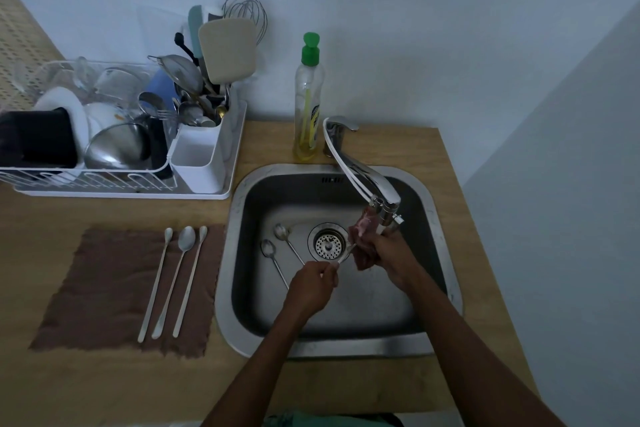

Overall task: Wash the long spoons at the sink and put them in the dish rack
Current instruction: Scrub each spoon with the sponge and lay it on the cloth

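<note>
Over the sink (346,347) the person works on one long spoon (347,252). The left hand (311,284) is curled round its handle end, pinching it near the front of the basin. The right hand (384,253) is closed on a pinkish rag (360,229) wrapped about the spoon's other end, so I cannot see the bowl. Both hands sit just below the spout of the faucet (360,173), beside the drain (327,241).

Two more spoons (280,231) lie on the basin floor left of the drain, side by side, bowls pointing away from the person.

On the counter (104,385), left of the sink, three long spoons (187,239) rest in a row on a brown cloth (104,288), bowls to the back.

Behind the cloth stands the dish rack (121,191), crowded with bowls and plates, its white caddy (197,156) stuffed with utensils. A soap bottle (308,107) with a green cap stands by the faucet's base.
</note>
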### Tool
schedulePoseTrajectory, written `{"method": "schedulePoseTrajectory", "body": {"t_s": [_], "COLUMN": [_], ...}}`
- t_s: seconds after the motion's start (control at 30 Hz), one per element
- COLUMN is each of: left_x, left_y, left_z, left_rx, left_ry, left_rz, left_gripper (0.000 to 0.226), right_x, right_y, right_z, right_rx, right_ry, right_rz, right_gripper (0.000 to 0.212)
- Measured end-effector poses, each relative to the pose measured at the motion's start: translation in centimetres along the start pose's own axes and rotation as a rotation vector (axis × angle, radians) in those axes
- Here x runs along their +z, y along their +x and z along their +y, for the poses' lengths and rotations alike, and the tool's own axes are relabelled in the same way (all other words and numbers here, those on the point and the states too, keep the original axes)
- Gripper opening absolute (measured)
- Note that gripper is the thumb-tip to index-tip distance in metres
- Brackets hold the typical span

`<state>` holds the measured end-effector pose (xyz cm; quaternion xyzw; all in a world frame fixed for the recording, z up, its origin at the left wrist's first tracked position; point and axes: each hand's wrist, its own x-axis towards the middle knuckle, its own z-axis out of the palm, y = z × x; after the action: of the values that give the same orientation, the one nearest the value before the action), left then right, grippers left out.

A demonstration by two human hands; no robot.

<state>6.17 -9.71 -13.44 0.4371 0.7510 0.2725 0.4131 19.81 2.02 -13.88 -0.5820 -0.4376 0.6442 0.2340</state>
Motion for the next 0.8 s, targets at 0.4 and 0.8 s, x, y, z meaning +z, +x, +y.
{"method": "schedulePoseTrajectory", "body": {"t_s": [0.4,0.8], "left_x": [0.3,0.0], "left_y": [0.0,0.4], "left_z": [0.7,0.8], "left_rx": [-0.005,0.002], "left_ry": [0.055,0.036], "left_rz": [0.060,0.032], "left_gripper": [0.045,0.045], "right_x": [0.7,1.4], "right_y": [0.5,1.3], "right_z": [1.5,1.2], "right_rx": [0.024,-0.047], "right_ry": [0.120,0.060], "right_rz": [0.087,0.260], "right_gripper": [0.021,0.017]}}
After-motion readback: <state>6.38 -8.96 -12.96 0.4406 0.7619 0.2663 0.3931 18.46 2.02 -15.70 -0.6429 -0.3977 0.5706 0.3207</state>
